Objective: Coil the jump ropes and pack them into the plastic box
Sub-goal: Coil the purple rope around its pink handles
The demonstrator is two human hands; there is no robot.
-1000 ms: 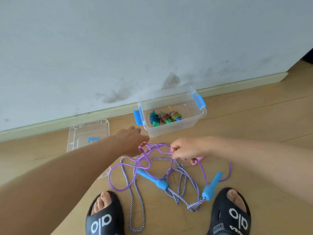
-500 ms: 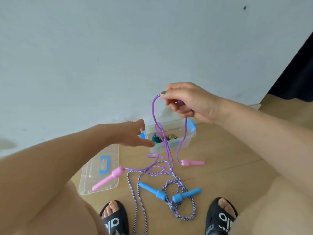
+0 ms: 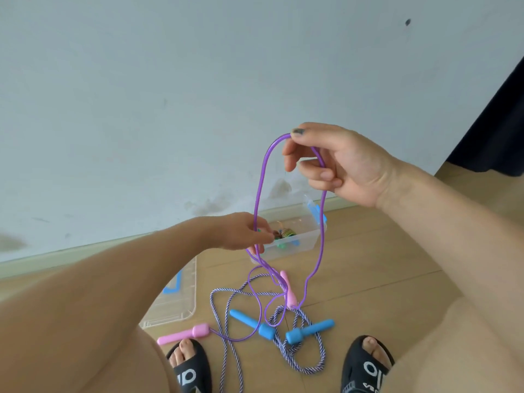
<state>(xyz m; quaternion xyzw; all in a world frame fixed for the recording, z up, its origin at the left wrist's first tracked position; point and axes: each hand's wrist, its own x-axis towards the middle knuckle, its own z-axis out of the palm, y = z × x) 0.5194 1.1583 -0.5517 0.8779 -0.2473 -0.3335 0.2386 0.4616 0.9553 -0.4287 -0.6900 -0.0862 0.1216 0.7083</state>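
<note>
My right hand (image 3: 337, 163) is raised and pinches the top of a loop of the purple jump rope (image 3: 259, 188). Lower down, my left hand (image 3: 243, 231) pinches one strand of that rope in front of the clear plastic box (image 3: 307, 241). Both pink handles, one (image 3: 184, 335) by my left foot and one (image 3: 289, 290) near the box, lie on the floor. A blue-and-white braided rope (image 3: 297, 361) with blue handles (image 3: 310, 331) lies tangled between my feet. Coiled ropes (image 3: 285, 232) sit inside the box.
The box has blue latches and stands by the wall's skirting board. Its clear lid (image 3: 174, 302) with a blue handle lies on the wooden floor to the left. My feet in black slippers (image 3: 365, 367) stand at the bottom. A dark curtain (image 3: 499, 120) hangs at the right.
My right hand has lifted the purple rope from floor height to well above the box, drawing out a tall loop. My left hand took hold of a strand. The pink handles shifted on the floor.
</note>
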